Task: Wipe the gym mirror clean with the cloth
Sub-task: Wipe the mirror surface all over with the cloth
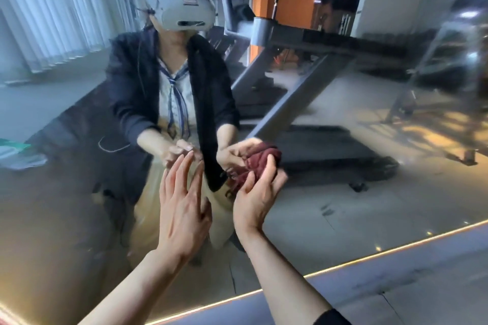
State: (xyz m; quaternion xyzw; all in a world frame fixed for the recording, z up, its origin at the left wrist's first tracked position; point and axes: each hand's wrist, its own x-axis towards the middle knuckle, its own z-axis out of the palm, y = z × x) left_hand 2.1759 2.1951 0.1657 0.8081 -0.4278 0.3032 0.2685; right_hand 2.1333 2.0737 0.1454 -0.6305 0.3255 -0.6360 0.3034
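Your main risk here is the cloth (260, 163): it is bunched into a tight dark-red wad, so if you press it to the mirror (343, 192) like that, only a small lump will touch and you will likely leave streaks or missed patches. A loose grip on a wad could also let it slip down toward the lit lower edge of the glass. Your bare left hand (182, 208) is another hazard, because its fingertips are very near the glass and may already touch it; I cannot tell which. Any contact would leave fresh prints on the surface you mean to clean.

Your right hand (257, 195) is raised with the palm turned toward you, fingers curled and closed around the cloth, held just in front of the mirror near the middle of the view. Your left hand is flat and spread, fingers pointing up and away, holding nothing, just left of the right hand. Both forearms reach up from the near edge.
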